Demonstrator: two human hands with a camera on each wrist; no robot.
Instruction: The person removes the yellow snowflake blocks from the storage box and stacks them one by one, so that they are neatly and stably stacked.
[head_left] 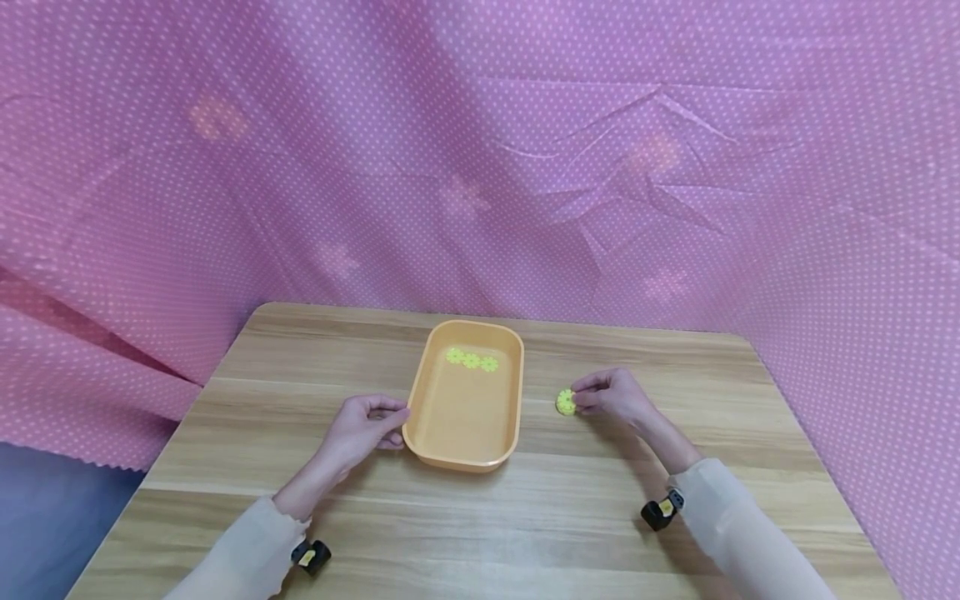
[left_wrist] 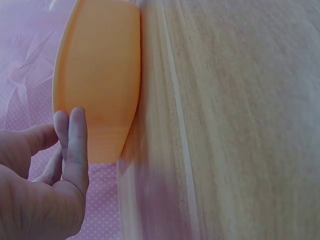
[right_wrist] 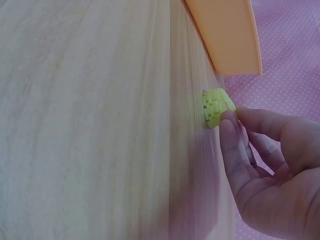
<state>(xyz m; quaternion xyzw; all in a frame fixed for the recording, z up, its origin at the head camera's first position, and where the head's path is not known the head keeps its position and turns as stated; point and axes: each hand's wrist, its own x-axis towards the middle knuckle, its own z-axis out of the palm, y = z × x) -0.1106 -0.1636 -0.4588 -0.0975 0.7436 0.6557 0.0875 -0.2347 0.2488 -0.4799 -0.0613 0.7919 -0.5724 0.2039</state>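
An orange-yellow rectangular tray (head_left: 465,425) lies on the table with several yellow-green flower-shaped plastic discs (head_left: 471,361) in a row near its far end. My left hand (head_left: 365,429) holds the tray's left edge near the front corner, thumb at the rim and fingers along the outer wall (left_wrist: 100,65). To the right of the tray stands a small stack of the same flower-shaped discs (right_wrist: 214,106). My right hand (head_left: 611,396) pinches a disc at the top of this stack between thumb and fingertips; the fingers partly cover it.
The wood-grain table (head_left: 480,533) has its far edge just beyond the tray. A pink dotted cloth (head_left: 480,167) hangs behind and at both sides. Small black cameras (head_left: 311,557) sit on both wrists.
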